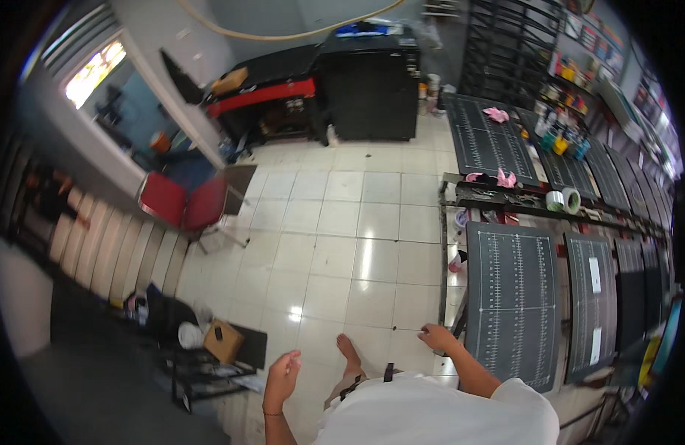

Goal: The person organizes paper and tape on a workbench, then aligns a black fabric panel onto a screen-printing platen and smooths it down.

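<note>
I stand on a white tiled floor (342,245) beside a row of dark printing boards. My left hand (282,374) hangs in the air over the floor, fingers loosely apart and holding nothing. My right hand (439,337) is empty too, fingers curled a little, just left of the nearest dark board (514,297) marked with white grid lines. It is close to that board's left edge but I cannot tell if it touches. My bare foot (350,352) shows between the hands.
More dark boards (591,304) run to the right. Pink rags (505,178) and tape rolls (563,199) lie on the rail behind. A red chair (183,204), a black cabinet (372,81) and a low rack with a cardboard box (224,340) ring the floor.
</note>
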Motion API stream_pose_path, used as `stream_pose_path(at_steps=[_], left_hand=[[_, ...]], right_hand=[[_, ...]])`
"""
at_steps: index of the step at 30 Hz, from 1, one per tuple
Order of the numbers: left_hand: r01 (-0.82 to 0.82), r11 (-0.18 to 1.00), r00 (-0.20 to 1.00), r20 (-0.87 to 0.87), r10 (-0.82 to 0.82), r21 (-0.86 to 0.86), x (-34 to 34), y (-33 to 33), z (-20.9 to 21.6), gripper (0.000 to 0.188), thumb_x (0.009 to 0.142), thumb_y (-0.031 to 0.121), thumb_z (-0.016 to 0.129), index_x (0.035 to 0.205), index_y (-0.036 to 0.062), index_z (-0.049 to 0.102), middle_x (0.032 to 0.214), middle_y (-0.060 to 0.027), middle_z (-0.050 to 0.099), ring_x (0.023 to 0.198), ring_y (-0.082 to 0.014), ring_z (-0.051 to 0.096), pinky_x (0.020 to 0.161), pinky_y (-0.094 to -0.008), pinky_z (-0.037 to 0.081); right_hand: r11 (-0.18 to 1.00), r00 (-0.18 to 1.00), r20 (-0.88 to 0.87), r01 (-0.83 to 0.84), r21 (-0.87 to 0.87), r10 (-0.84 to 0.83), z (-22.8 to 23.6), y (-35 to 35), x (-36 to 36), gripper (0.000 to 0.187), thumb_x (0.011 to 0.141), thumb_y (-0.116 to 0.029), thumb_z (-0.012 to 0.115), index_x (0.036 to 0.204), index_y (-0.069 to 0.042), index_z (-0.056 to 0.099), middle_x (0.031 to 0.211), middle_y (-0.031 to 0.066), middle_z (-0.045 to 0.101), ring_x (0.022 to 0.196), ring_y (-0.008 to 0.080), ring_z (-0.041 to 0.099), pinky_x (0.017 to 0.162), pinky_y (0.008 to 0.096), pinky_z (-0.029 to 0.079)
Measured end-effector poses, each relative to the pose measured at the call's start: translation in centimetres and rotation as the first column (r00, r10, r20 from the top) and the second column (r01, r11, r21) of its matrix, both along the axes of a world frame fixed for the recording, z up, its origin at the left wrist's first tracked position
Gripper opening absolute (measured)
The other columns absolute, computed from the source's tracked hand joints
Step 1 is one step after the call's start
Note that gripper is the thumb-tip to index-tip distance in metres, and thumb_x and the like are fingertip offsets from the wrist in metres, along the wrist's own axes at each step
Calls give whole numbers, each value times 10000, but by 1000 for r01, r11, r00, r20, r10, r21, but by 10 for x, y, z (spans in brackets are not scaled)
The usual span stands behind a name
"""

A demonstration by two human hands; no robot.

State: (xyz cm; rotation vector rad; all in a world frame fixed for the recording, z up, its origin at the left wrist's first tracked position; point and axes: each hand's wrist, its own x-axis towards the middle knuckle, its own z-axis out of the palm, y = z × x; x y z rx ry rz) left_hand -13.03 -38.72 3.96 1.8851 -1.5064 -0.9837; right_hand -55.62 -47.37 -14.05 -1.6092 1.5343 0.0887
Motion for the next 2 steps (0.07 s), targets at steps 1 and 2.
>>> stream_pose_path(at_steps=[1,2], left_hand=[[9,1000,997,-73,-11,-24,24,-40,-1,280,939,163,582,1171,12,625,1075,-112,689,878,-182,640,779,-292,502],[13,998,987,-156,-23,-62,43,-87,-7,291,943,188,585,1173,15,628,1090,-126,692,911,-215,661,793,-302,509]], right_hand=[[1000,999,-35,-8,23,9,-11,1,3,539,871,-437,610,1212,-19,611,1168,229,639,1093,355,612,982,416,449],[999,997,-78,-18,31,20,-30,-5,-3,556,862,-460,618,1222,-36,611,1172,234,636,1094,348,615,998,407,441]])
